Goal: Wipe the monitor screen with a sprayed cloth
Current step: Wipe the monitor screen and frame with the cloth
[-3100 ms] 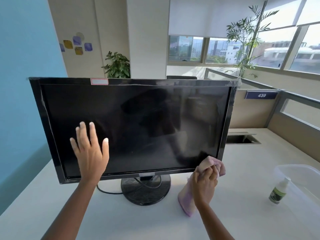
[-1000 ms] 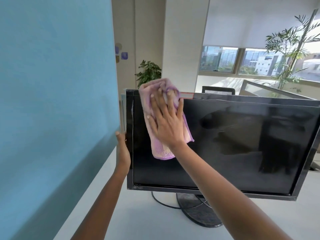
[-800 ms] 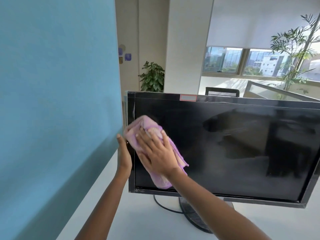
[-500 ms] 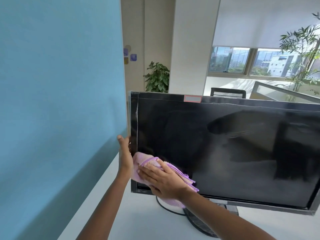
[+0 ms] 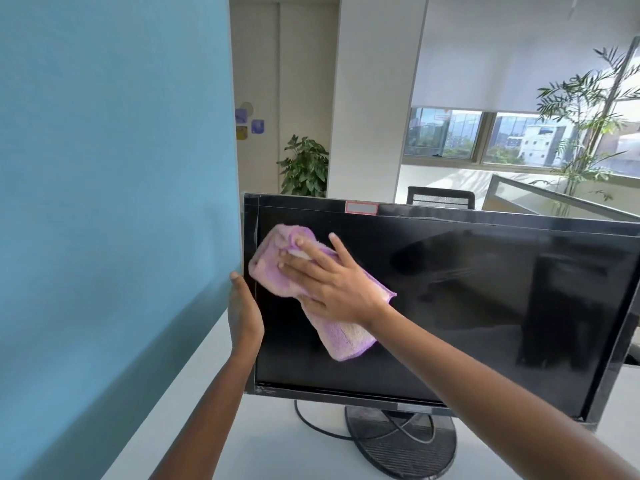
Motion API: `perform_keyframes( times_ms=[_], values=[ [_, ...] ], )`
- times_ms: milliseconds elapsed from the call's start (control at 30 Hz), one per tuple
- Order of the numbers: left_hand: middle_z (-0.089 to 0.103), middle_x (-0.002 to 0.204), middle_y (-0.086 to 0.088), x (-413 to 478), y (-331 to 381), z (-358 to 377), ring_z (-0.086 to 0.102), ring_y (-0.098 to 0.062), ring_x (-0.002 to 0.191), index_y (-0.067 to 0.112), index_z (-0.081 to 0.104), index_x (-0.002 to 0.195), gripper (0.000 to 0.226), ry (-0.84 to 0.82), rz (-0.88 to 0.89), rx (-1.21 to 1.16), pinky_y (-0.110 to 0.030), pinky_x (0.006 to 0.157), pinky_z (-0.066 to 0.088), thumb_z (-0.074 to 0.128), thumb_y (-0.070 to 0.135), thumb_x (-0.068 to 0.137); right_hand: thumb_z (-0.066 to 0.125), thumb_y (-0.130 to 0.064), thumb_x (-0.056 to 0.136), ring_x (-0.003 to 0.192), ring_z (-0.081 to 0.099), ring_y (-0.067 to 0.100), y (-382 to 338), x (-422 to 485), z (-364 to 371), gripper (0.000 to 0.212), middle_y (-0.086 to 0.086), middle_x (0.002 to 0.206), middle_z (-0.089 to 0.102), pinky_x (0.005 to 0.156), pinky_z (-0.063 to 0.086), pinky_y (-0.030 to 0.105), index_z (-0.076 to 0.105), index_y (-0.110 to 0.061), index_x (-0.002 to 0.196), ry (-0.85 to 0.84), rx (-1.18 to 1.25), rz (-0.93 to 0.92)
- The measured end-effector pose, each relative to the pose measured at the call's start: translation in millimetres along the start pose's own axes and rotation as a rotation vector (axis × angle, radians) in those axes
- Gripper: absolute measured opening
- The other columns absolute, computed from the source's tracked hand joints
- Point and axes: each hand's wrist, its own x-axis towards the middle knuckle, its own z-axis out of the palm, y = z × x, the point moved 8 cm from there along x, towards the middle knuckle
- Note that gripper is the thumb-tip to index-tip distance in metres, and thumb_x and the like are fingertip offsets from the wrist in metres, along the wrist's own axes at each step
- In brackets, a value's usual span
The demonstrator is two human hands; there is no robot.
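Cable [image 5: 300, 418] loops by stand [image 5: 405, 448]; blue partition [image 5: 114, 202] stands just beside monitor [image 5: 485, 306].

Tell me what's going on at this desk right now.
A person is wiping a monitor whose screen is dark. The right hand presses a folded pink-purple cloth flat against the upper left part of the screen, fingers spread over it. The left hand holds the monitor's left edge, steadying it. The monitor stands on its round stand on the white desk.
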Motion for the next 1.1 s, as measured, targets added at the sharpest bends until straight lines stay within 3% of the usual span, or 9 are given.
perform_keyframes(
  times_ms=[100,233,400,500,633,800,900,1100],
  values=[
    [0.024,0.153,-0.009,-2.5,4.4,1.8,0.021,-0.022,0.141,0.011,0.024,0.143,0.058,0.037,0.034,0.061,-0.032,0.115,0.014,0.013,0.045,0.097,0.046,-0.042,0.088,0.138,0.03,0.022,27.5,-5.2,-4.9,0.053,-0.004,0.144,0.045,0.111,0.02,0.056,0.044,-0.024,0.137,0.018,-0.008,0.151],
    [0.027,0.151,-0.007,-12.8,38.3,9.5,0.025,-0.02,0.139,0.014,0.023,0.143,0.049,0.055,0.29,0.215,-0.024,0.107,0.017,0.02,0.036,0.099,0.044,-0.044,0.09,0.141,0.023,0.022,70.5,-45.8,-10.0,0.053,-0.004,0.142,0.047,0.111,0.015,0.054,0.043,-0.023,0.138,0.064,-0.029,0.317],
    [0.017,0.155,-0.007,-13.1,86.7,26.3,0.013,-0.018,0.143,0.013,0.015,0.145,0.058,0.026,0.54,0.335,-0.023,0.111,0.007,0.019,0.039,0.093,0.043,-0.043,0.089,0.137,0.027,0.028,114.5,-113.9,-21.6,0.05,0.002,0.136,0.054,0.11,0.02,0.055,0.048,-0.02,0.133,0.084,-0.091,0.496],
    [0.016,0.155,-0.006,-4.8,105.8,29.9,0.01,-0.017,0.144,0.015,0.018,0.144,0.056,0.015,0.605,0.36,-0.023,0.111,0.006,0.018,0.038,0.093,0.042,-0.041,0.086,0.134,0.029,0.035,136.0,-156.5,-30.0,0.054,0.012,0.135,0.053,0.109,0.021,0.056,0.051,-0.012,0.131,0.082,-0.115,0.709],
    [0.014,0.156,-0.005,9.6,117.4,31.5,0.009,-0.016,0.144,0.018,0.019,0.144,0.046,-0.02,0.641,0.401,-0.026,0.112,0.008,0.022,0.03,0.099,0.033,-0.043,0.085,0.139,0.018,0.04,159.4,-205.1,-33.9,0.069,0.02,0.149,0.03,0.115,0.013,0.052,0.028,-0.007,0.144,0.094,0.075,1.164],
    [0.027,0.15,-0.005,17.1,119.1,27.9,0.024,-0.016,0.139,0.018,0.029,0.14,0.043,-0.023,0.594,0.268,-0.023,0.106,0.02,0.019,0.027,0.1,0.03,-0.034,0.089,0.142,0.005,0.041,139.1,-180.9,-28.8,0.067,0.021,0.155,0.01,0.117,0.0,0.043,0.013,-0.005,0.147,0.199,0.216,1.446],
    [0.033,0.146,-0.004,18.1,119.3,25.3,0.031,-0.01,0.132,0.018,0.034,0.137,0.042,-0.022,0.582,0.228,-0.021,0.102,0.023,0.017,0.028,0.1,0.031,-0.034,0.09,0.142,0.003,0.043,110.2,-135.9,-17.2,0.067,0.02,0.155,0.008,0.115,0.004,0.049,0.013,-0.005,0.147,0.134,0.248,1.473],
    [0.037,0.143,-0.005,16.9,121.8,25.1,0.031,0.001,0.118,0.016,0.038,0.134,0.041,-0.02,0.573,0.202,-0.009,0.096,0.021,0.019,0.027,0.1,0.036,-0.037,0.088,0.139,0.005,0.042,32.5,-30.5,3.2,0.065,0.015,0.153,0.023,0.111,0.008,0.057,0.022,-0.01,0.146,0.033,0.304,1.127]
  ],
)
